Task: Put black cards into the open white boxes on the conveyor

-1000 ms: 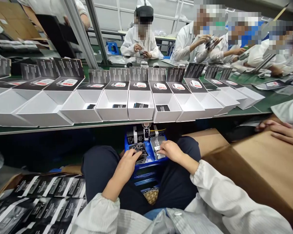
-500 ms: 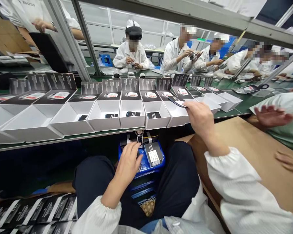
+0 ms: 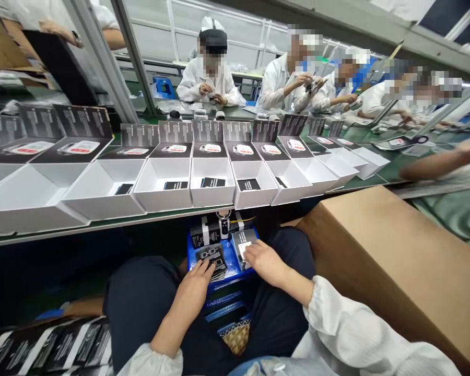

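My left hand (image 3: 192, 291) is open, its outstretched fingertips touching a stack of black printed cards (image 3: 213, 257). My right hand (image 3: 269, 265) reaches onto a stack of grey-and-white printed booklets (image 3: 241, 240), its fingers lying on top and covering part of it; no booklet is lifted. Both stacks rest on a blue plastic stool-like surface (image 3: 230, 263) between my knees. Beyond it, a row of white boxes (image 3: 253, 197) with raised black lids (image 3: 241, 151) lines the bench. Several boxes hold black cards (image 3: 249, 184); one more card (image 3: 281, 182) shows partly in a box right of centre.
Banded black packs (image 3: 206, 232) and a small white device (image 3: 224, 225) stand behind the stacks. A large cardboard box (image 3: 395, 261) is at my right. More banded packs (image 3: 50, 344) lie lower left. Co-workers (image 3: 207, 78) sit across the bench (image 3: 360, 184); a person's arm (image 3: 442, 162) extends at right.
My right hand has come down from a box on the bench to the booklets, leaving a black card visible in that box. My left hand has lowered onto the black cards.
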A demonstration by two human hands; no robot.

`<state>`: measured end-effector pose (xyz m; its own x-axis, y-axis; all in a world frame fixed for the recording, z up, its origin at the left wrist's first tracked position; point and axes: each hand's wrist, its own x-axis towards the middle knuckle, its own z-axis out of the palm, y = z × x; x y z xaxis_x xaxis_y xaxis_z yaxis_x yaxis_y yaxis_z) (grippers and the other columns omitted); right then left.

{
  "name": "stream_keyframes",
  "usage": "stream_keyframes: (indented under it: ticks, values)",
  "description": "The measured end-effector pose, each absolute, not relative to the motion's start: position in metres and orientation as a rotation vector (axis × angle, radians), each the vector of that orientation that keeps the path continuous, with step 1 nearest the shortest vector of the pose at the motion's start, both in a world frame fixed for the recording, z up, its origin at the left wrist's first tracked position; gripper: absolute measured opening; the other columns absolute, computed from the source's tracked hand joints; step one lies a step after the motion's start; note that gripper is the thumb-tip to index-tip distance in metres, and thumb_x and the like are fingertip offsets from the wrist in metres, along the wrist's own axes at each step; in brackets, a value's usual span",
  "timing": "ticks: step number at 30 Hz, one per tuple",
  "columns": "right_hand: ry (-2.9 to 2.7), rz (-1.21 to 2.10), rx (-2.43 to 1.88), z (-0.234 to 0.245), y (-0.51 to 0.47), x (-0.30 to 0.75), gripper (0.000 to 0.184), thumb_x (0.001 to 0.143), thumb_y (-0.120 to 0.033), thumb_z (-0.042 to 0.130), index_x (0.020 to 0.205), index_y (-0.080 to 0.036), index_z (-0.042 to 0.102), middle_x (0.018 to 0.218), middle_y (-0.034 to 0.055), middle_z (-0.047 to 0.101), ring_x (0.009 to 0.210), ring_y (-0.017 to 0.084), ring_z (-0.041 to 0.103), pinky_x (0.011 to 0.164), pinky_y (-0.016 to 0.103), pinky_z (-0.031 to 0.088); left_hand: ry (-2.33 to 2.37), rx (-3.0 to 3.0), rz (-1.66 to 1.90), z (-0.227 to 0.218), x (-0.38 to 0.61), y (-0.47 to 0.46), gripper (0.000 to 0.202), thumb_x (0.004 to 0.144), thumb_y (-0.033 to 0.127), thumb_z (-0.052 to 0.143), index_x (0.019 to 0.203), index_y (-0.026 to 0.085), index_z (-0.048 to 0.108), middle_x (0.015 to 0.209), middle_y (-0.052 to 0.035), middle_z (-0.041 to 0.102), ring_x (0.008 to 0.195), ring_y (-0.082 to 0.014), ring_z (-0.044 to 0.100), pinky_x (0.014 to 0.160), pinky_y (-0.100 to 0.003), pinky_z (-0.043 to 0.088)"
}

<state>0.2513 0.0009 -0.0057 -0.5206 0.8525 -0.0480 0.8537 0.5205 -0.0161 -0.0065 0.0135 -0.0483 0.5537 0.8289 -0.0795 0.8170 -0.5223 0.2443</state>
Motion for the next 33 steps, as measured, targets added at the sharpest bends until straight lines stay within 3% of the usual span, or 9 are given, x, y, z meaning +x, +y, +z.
stream_keyframes:
  ticks: [3,6,8,13,17,20,25,28,33]
  values:
    - [2.675,-0.103,1.545,-0.004,0.012,0.253,0.015,0.094,-0.009,0.054,0.091,-0.012,0.068,0.091,0.0085,0.071,0.088,0.021,0.066,0.094,0.034,0.046,1.374,2.625,0.385,-0.041,-0.014,0.016,0.055,0.085,0.002,0.034,0.125,0.025,0.065,0.126,-0.0069,0.067,0.121,-0.0245,0.06,0.099,-0.04,0.054]
    - [2.651,-0.109,1.645,0.011,0.022,0.256,0.016,0.094,-0.024,0.063,0.083,-0.014,0.068,0.082,0.0061,0.071,0.079,0.02,0.067,0.076,0.028,0.048,1.33,2.683,0.694,-0.019,-0.011,0.016,0.052,0.087,0.003,0.033,0.117,0.026,0.068,0.106,-0.007,0.069,0.099,-0.0218,0.066,0.079,-0.033,0.059]
    - [2.682,-0.131,1.708,0.03,0.019,0.256,0.021,0.096,-0.033,0.061,0.085,-0.017,0.068,0.083,0.0041,0.072,0.079,0.018,0.067,0.071,0.025,0.046,1.194,2.719,0.875,0.005,0.0,0.013,0.05,0.089,0.003,0.033,0.12,0.026,0.064,0.1,-0.0061,0.068,0.092,-0.0202,0.065,0.074,-0.03,0.058]
    - [3.092,-0.221,1.709,0.108,-0.017,0.261,0.023,0.104,-0.026,0.042,0.109,-0.021,0.064,0.093,0.0015,0.072,0.082,0.015,0.067,0.073,0.023,0.048,0.839,2.674,1.363,0.077,0.061,0.008,0.045,0.093,0.005,0.047,0.133,0.024,0.049,0.104,-0.0056,0.067,0.097,-0.0176,0.063,0.085,-0.03,0.056]
    - [3.219,0.504,1.865,0.166,-0.004,0.318,0.029,0.102,-0.016,0.037,0.113,-0.018,0.063,0.102,0.0077,0.071,0.092,0.018,0.065,0.086,0.03,0.048,0.801,2.643,1.602,0.126,0.103,0.023,0.049,0.092,0.012,0.056,0.137,0.022,0.041,0.125,-0.0124,0.058,0.119,-0.023,0.058,0.1,-0.039,0.053]
    - [2.961,0.982,2.144,0.179,0.038,0.397,0.032,0.103,-0.019,0.035,0.118,-0.019,0.063,0.115,0.0113,0.069,0.107,0.021,0.062,0.1,0.041,0.043,0.986,2.766,1.542,0.141,0.101,0.047,0.047,0.092,0.019,0.058,0.136,0.019,0.043,0.137,-0.0174,0.05,0.137,-0.032,0.043,0.109,-0.052,0.044]
    - [2.569,0.425,2.148,0.145,0.086,0.515,0.041,0.1,-0.043,0.041,0.135,-0.026,0.055,0.142,0.0101,0.053,0.135,0.033,0.044,0.106,0.063,0.032,1.575,2.929,1.149,0.138,0.055,0.094,0.044,0.095,0.03,0.049,0.135,0.013,0.048,0.141,-0.0239,0.049,0.14,-0.0449,0.032,0.106,-0.067,0.034]
    - [2.533,0.323,2.47,0.129,0.097,0.561,0.055,0.099,-0.049,0.038,0.146,-0.022,0.043,0.15,0.0142,0.043,0.138,0.031,0.041,0.11,0.054,0.034,1.772,2.942,0.861,0.134,0.034,0.11,0.049,0.096,0.035,0.042,0.139,0.011,0.047,0.138,-0.0264,0.051,0.133,-0.0464,0.04,0.103,-0.071,0.031]
    - [2.047,0.147,3.02,0.143,0.116,0.63,0.066,0.092,-0.044,0.05,0.15,-0.015,0.036,0.133,0.017,0.059,0.117,0.03,0.06,0.099,0.043,0.048,1.782,2.988,0.827,0.12,0.029,0.121,0.058,0.096,0.041,0.035,0.152,0.025,0.03,0.14,-0.0206,0.052,0.116,-0.0406,0.056,0.105,-0.072,0.026]
